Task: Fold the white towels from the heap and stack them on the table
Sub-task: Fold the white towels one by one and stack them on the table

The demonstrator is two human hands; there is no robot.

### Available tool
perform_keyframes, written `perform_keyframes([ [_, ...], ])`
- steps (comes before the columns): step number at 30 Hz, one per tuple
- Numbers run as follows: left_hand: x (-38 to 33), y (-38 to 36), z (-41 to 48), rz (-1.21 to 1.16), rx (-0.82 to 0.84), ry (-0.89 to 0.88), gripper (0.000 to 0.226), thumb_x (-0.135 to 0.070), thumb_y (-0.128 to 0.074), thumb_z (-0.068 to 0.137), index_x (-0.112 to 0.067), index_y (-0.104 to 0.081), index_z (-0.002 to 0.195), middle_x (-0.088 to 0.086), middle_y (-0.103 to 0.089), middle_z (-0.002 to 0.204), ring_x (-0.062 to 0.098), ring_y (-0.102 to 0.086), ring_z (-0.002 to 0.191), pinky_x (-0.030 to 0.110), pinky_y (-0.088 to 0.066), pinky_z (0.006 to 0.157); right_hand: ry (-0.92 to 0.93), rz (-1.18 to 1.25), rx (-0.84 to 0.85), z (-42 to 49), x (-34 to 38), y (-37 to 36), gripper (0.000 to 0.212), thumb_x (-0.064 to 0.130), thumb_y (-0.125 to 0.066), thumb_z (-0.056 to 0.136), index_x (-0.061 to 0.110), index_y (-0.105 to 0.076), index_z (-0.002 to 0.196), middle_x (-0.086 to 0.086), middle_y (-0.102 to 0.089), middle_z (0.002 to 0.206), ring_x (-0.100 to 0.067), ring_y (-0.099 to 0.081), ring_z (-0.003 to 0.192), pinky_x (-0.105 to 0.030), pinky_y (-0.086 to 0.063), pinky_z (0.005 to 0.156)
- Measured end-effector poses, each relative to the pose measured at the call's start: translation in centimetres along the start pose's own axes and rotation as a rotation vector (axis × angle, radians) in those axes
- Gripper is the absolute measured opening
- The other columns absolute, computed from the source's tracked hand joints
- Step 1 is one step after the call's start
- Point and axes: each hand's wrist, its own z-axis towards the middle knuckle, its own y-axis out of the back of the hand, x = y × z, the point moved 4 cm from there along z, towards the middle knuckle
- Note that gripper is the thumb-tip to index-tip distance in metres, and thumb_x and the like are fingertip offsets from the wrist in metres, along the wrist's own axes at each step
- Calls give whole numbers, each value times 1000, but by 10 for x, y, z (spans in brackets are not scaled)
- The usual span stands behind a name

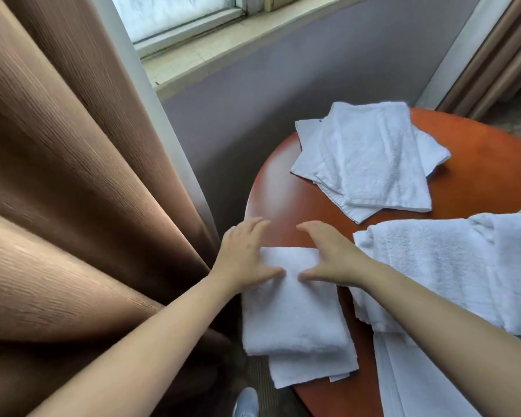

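Filling the left of the frame: brown curtain [73, 182], hanging in deep folds, with a window [178, 16] at upper centre. Left of centre: left hand [241, 260], fingers straight and spread, reaching past the far end of the folded towel [292, 314], thumb pressed down on the cloth. Lower centre, at the left rim of the round reddish table [478, 182]: that towel, lying flat, a lower layer of cloth sticking out at its near end, long axis running from the bottom of the frame upward, partly overhanging the rim. Just right of it: right hand [333, 260], likewise flat and spread, thumb on the cloth close to the other thumb, nothing pinched. Upper right: stack of folded towels [370, 158], loosely squared, well apart from both hands, up and to the right. Right edge: unfolded heap [451, 275], just beside the right forearm. Judged from this: smoothing down of a fold; for carrying to the stack, right hand nearer, path up and rightward.
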Motion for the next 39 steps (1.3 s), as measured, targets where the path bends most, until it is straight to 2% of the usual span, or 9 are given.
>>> perform_keyframes([
  [3, 2, -13, 9, 14, 508, 182, 92, -60, -76, 65, -21, -38, 140, 0, -54, 136, 25, -49, 124, 41, -37, 104, -162, -64, 306, 10, -5, -16, 77, 41, -83, 62, 22, -50, 129, 4, -56, 126, -21, -53, 116, -36, -47, 92],
  [5, -7, -8, 11, 104, 489, 148, 73, -58, -77, 62, -21, -53, 120, -1, -64, 115, 24, -57, 105, 37, -46, 87, -149, -156, 265, 12, 2, -10, 53, 40, -82, 60, 23, -61, 106, 4, -63, 104, -20, -60, 95, -32, -50, 74],
  [8, -24, 33, 17, 154, 213, 93, 41, -50, -73, 66, -21, -56, 90, -4, -63, 97, 25, -59, 92, 31, -39, 68, -86, -217, 48, 13, 23, 30, 34, 33, -75, 64, 24, -60, 93, 5, -60, 96, -22, -58, 89, -32, -47, 69],
  [14, -66, 131, 18, 319, -564, -239, 31, -25, -61, 54, -12, -62, 82, 4, -56, 79, 28, -55, 67, 33, -39, 51, 295, -242, -777, -12, 72, 122, 34, 8, -67, 54, 10, -55, 86, -2, -50, 81, -29, -48, 73, -29, -33, 56],
  [17, -69, 125, -1, 371, -728, -325, 27, -14, -61, 57, -11, -60, 84, 6, -56, 79, 29, -51, 66, 36, -37, 54, 380, -299, -955, -32, 73, 103, 39, 3, -61, 53, 12, -47, 88, -10, -52, 79, -29, -42, 72, -36, -34, 61],
  [25, -14, -47, -102, 271, -46, -278, 54, -73, -52, 71, -23, -48, 91, -6, -49, 78, 16, -52, 63, 29, -37, 53, 353, -307, -256, -71, 13, -66, 39, 58, -60, 66, 21, -49, 76, 4, -50, 78, -18, -50, 70, -33, -44, 60],
  [29, -6, -26, -80, -132, -141, 265, 43, -49, -60, 87, -20, -51, 117, -5, -48, 111, 16, -50, 105, 29, -41, 85, -148, 131, -473, -52, -3, -42, 28, 34, -67, 77, 14, -56, 93, 2, -49, 94, -22, -56, 87, -30, -45, 74],
  [33, 13, -25, -63, -775, -224, 791, 66, -28, -72, 81, -15, -37, 135, 2, -48, 131, 23, -49, 117, 41, -44, 99, -468, 403, -294, -34, -4, -42, 46, 31, -72, 80, 14, -50, 117, 1, -51, 114, -18, -52, 106, -29, -41, 87],
  [39, 17, -4, -44, -766, -355, 609, 9, -20, -62, 89, -13, -62, 84, -1, -65, 82, 18, -60, 80, 35, -49, 69, -464, 448, -275, -23, -3, -31, 17, 20, -67, 82, 25, -54, 72, 6, -53, 88, -13, -51, 86, -25, -39, 70],
])
